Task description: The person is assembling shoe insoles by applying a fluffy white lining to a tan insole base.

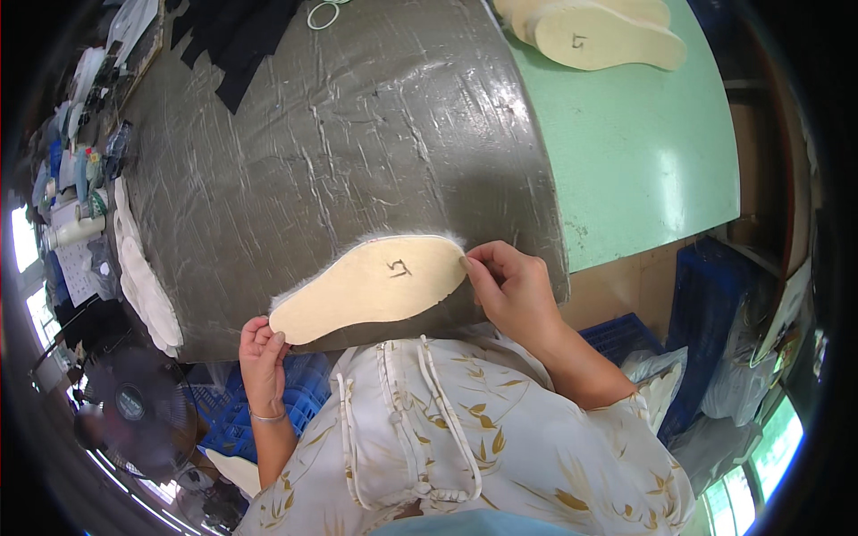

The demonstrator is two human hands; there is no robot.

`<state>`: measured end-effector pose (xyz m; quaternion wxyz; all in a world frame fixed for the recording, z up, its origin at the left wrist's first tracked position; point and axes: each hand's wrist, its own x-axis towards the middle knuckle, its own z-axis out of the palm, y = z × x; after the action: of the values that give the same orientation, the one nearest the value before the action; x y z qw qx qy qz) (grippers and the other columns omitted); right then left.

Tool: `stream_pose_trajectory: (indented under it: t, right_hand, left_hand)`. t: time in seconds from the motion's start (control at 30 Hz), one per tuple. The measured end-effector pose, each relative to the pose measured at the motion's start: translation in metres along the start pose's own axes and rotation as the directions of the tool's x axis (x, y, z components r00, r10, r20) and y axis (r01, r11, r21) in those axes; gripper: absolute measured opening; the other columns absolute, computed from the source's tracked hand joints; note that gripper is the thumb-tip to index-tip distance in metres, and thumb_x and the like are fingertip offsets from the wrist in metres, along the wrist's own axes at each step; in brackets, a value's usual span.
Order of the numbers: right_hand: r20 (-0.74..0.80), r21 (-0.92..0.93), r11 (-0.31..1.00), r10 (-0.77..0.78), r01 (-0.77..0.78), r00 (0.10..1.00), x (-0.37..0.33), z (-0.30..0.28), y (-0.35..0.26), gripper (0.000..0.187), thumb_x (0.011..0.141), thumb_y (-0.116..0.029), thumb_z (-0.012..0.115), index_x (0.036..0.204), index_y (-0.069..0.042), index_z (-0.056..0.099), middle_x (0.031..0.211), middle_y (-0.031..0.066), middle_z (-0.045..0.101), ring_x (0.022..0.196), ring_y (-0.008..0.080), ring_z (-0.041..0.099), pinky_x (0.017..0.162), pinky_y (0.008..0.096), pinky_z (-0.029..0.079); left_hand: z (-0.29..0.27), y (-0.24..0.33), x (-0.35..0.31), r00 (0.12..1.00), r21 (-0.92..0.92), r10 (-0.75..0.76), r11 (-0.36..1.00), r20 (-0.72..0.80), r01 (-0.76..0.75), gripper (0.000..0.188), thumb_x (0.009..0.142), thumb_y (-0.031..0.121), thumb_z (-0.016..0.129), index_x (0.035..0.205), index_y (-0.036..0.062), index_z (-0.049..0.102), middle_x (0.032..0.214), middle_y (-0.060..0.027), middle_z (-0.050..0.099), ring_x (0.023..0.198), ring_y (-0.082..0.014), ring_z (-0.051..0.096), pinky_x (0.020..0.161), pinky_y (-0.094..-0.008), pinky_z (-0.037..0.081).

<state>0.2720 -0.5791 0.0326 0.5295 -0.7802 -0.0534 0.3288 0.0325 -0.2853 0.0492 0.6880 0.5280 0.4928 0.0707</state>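
Note:
A cream insole [357, 288] with fluffy white fur along its far edge is stretched between my hands at the near side of the grey table. My left hand [263, 350] pinches its narrow end between thumb and fingers. At the wide end, my right hand [511, 279] grips the rim between thumb and forefinger. The insole's smooth face, with a dark handwritten mark, is turned up; its furry underside is mostly hidden.
The table is covered in wrinkled grey sheeting [375, 134]. On a green board [639, 170] at the right lie several stacked insoles [612, 37]. Black cloth [234, 45] and a pale ring [323, 14] lie at the far side. White fluffy pieces [141, 277] line the left edge; a fan [134, 406] stands lower left.

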Motion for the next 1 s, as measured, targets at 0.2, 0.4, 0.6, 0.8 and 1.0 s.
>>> stream_pose_trajectory:
  t: [0.2,0.4,0.6,0.8,1.0]
  right_hand:
    - [0.054,0.006,0.999,0.040,-0.040,0.998,0.002,0.000,-0.006,0.012,0.090,-0.009,0.063,0.091,0.003,0.064,0.064,0.0106,0.066,0.050,0.0104,0.060,0.047,0.0249,0.045]
    - [0.065,0.009,0.985,0.174,-0.174,0.983,0.001,-0.004,-0.013,0.011,0.092,-0.007,0.062,0.094,0.004,0.063,0.062,0.0037,0.063,0.052,0.0050,0.057,0.047,0.0202,0.042]
    - [0.078,0.012,0.975,0.219,-0.221,0.973,0.003,-0.001,-0.017,0.010,0.093,-0.004,0.060,0.092,0.005,0.061,0.062,-0.0001,0.059,0.052,0.0025,0.052,0.046,0.0185,0.039]
    - [0.074,0.031,0.964,0.261,-0.264,0.962,0.001,0.002,-0.016,0.010,0.094,-0.005,0.059,0.093,0.005,0.060,0.061,-0.0017,0.057,0.051,0.0016,0.049,0.046,0.0179,0.037]
    - [0.045,0.065,0.958,0.275,-0.278,0.960,0.001,0.004,-0.019,0.009,0.095,-0.006,0.057,0.094,0.003,0.059,0.060,-0.0031,0.054,0.049,0.0012,0.046,0.045,0.0173,0.034]
  left_hand:
    - [-0.002,-0.002,-0.002,1.000,-0.022,-0.011,1.000,-0.007,0.010,0.032,0.086,-0.004,0.063,0.115,0.0047,0.051,0.101,-0.0074,0.066,0.090,-0.0117,0.064,0.076,-0.0219,0.052]
    - [-0.007,-0.009,0.000,1.000,-0.037,0.005,0.999,-0.017,-0.006,0.033,0.084,-0.008,0.063,0.113,0.0029,0.052,0.099,-0.0070,0.065,0.089,-0.0108,0.062,0.080,-0.0212,0.048]
    - [-0.001,-0.007,0.002,0.997,-0.046,-0.015,0.999,-0.074,0.012,0.033,0.084,-0.006,0.064,0.113,0.0026,0.052,0.097,-0.0063,0.065,0.085,-0.0112,0.064,0.076,-0.0223,0.052]
    - [0.004,-0.011,0.007,0.988,-0.047,-0.031,0.999,-0.154,0.024,0.033,0.085,-0.003,0.066,0.113,0.0053,0.052,0.095,-0.0038,0.065,0.085,-0.0108,0.065,0.071,-0.0228,0.056]
    - [0.006,-0.009,0.006,0.987,-0.065,-0.041,0.997,-0.154,0.031,0.034,0.083,-0.006,0.066,0.113,0.0043,0.053,0.093,-0.0046,0.065,0.083,-0.0108,0.064,0.070,-0.0223,0.055]
